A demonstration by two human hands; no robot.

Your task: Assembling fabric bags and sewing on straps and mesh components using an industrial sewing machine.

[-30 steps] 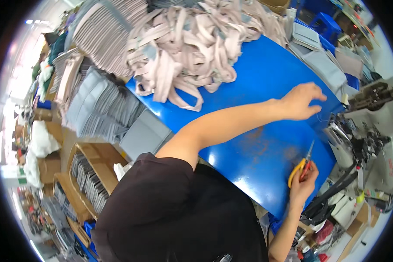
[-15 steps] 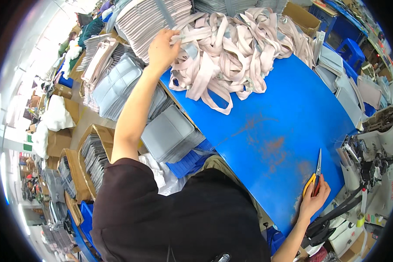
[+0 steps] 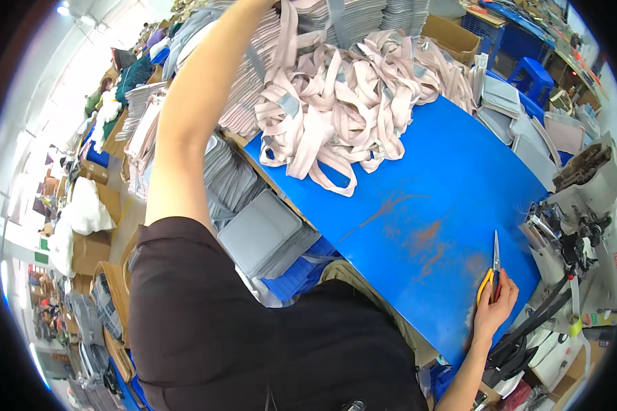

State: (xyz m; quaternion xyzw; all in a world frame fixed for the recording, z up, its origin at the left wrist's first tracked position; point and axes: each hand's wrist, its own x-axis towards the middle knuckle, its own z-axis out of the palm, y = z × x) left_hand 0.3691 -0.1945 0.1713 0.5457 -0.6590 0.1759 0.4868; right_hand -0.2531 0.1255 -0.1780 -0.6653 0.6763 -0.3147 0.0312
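Observation:
My left forearm [image 3: 199, 109] reaches up to the top edge of the view, where the hand is cut off. Beside its wrist, a pale pink fabric strap [image 3: 287, 42] runs upward out of a tangled heap of pink straps [image 3: 336, 109] on the blue table [image 3: 452, 171]. Whether my left fingers grip this strap is hidden. On the table's right side, my right hand [image 3: 493, 308] is closed around the yellow handle of a pair of scissors [image 3: 497, 253]. Their blades point away from me, over the tabletop.
Stacks of grey fabric pieces [image 3: 260, 229] stand left of the table, with a blue crate [image 3: 295, 274] beneath. More pink and grey stacks [image 3: 308, 24] rise behind the heap. A sewing machine [image 3: 562, 240] borders the right side. A blue stool [image 3: 531, 79] is at the far right.
My left hand has moved up and out of view from the heap's left edge, and a strap there now stretches upward. The view has shifted slightly; my right hand keeps the scissors in place.

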